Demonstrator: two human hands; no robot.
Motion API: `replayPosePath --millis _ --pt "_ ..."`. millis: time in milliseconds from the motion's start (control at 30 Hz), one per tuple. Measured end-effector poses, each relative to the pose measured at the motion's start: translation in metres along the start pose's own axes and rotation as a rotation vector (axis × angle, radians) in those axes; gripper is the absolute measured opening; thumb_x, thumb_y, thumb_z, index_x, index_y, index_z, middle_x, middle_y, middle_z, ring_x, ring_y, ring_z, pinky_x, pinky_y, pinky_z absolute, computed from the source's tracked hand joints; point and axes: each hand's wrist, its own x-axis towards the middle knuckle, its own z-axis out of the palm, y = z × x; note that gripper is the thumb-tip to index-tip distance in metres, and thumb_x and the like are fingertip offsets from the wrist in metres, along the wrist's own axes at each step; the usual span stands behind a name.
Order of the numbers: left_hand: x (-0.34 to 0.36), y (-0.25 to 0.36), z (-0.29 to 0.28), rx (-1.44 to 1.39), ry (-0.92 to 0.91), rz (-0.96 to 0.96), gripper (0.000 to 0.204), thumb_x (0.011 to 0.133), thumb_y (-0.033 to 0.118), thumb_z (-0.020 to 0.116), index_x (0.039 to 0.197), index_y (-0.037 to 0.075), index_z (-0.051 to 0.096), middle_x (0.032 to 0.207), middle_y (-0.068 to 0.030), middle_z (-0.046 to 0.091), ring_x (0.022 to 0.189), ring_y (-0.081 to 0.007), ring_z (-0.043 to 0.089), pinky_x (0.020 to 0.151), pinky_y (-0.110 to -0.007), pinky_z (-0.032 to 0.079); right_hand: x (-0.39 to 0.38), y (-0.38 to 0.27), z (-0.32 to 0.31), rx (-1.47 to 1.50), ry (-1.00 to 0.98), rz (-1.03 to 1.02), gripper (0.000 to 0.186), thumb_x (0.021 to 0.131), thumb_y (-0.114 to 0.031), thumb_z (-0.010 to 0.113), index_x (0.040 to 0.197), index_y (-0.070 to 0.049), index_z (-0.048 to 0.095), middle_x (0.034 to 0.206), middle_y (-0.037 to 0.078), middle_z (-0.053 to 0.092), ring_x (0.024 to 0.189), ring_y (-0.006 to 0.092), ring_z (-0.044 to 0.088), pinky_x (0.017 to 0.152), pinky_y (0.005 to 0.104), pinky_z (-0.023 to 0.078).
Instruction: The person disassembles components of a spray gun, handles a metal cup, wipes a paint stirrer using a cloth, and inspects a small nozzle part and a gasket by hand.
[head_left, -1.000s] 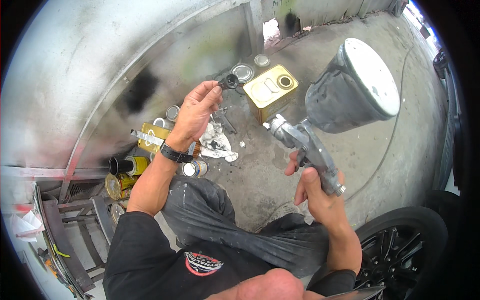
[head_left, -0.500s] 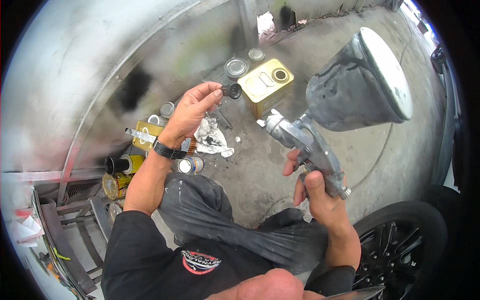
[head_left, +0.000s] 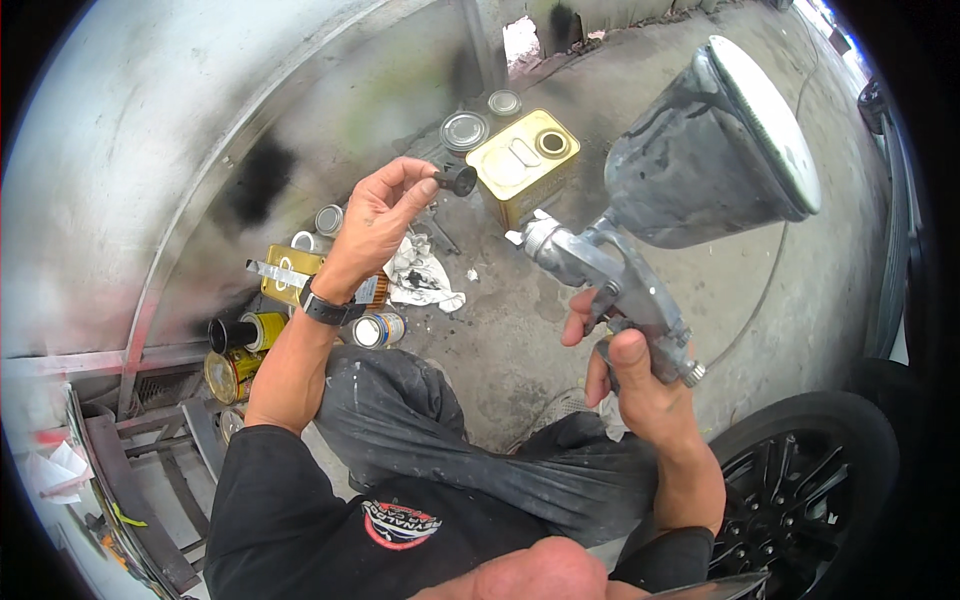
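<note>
My left hand (head_left: 380,215), with a dark watch on its wrist, pinches a small black cap (head_left: 459,180) between thumb and fingers. The cap's round open end faces away from the fingertips, just left of a gold rectangular can (head_left: 524,160). In my right hand (head_left: 645,385) is a spray gun (head_left: 625,290), gripped by its handle, with a finger near the trigger. A large grey-smeared cup (head_left: 685,150) with a white lid (head_left: 765,120) sits tilted on top of the gun. Its nozzle points left, toward the gold can, apart from the cap.
Round metal tins (head_left: 464,131) stand behind the gold can. A stained white rag (head_left: 420,270), a small tin (head_left: 378,330) and a yellow can (head_left: 232,372) lie along the left wall. At the lower right is a black wheel (head_left: 790,490); a hose (head_left: 770,290) crosses the floor.
The view has shifted slightly, and the spray gun with its cup sits a little higher in it. Both hands keep their holds on the cap and the gun.
</note>
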Motion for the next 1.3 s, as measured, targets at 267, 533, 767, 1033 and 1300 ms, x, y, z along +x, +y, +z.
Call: replayPosePath --millis 267,533,767,1033,1300 --pt "-0.002 0.004 0.002 -0.014 -0.015 -0.020 0.014 0.098 0.016 0.063 0.106 0.005 0.065 0.093 0.0087 0.059 0.083 0.0007 0.048 0.074 -0.017 0.040 0.005 0.002 -0.001 -0.167 0.071 -0.030 0.073 0.093 -0.065 0.050 0.115 0.004 0.057 0.085 0.011 0.062 0.043 0.0118 0.052 0.040 0.0225 0.037" --pt "-0.002 0.002 -0.005 -0.025 -0.003 -0.026 0.016 0.098 0.019 0.063 0.109 0.006 0.064 0.089 0.0067 0.058 0.081 -0.0022 0.050 0.073 -0.019 0.041 0.012 0.002 -0.004 -0.157 0.134 0.030 0.064 0.099 -0.057 0.045 0.117 0.004 0.056 0.088 0.013 0.062 0.043 0.0127 0.051 0.040 0.0234 0.039" --pt "-0.001 -0.005 -0.014 -0.457 -0.014 -0.267 0.015 0.098 0.019 0.062 0.110 0.009 0.064 0.091 0.0028 0.062 0.084 -0.0081 0.056 0.073 -0.024 0.045 0.002 0.001 0.002 -0.190 0.089 -0.031 0.067 0.098 -0.058 0.048 0.121 0.003 0.057 0.092 0.012 0.064 0.045 0.0108 0.054 0.042 0.0225 0.037" --pt "-0.002 -0.001 -0.010 -0.380 0.001 -0.250 0.017 0.096 0.024 0.066 0.106 0.010 0.067 0.087 0.0069 0.062 0.081 -0.0027 0.054 0.071 -0.021 0.041 0.005 0.001 0.000 -0.198 0.120 -0.042 0.069 0.095 -0.061 0.052 0.120 0.004 0.058 0.089 0.010 0.064 0.045 0.0101 0.054 0.042 0.0225 0.036" --pt "-0.002 -0.001 -0.011 -0.296 -0.031 -0.238 0.019 0.096 0.023 0.067 0.106 0.007 0.067 0.085 0.0062 0.061 0.076 -0.0024 0.051 0.069 -0.019 0.039 0.000 -0.006 0.000 -0.074 0.071 0.012 0.051 0.093 -0.043 0.068 0.113 0.004 0.061 0.084 0.004 0.063 0.052 0.0062 0.052 0.048 0.0212 0.041"
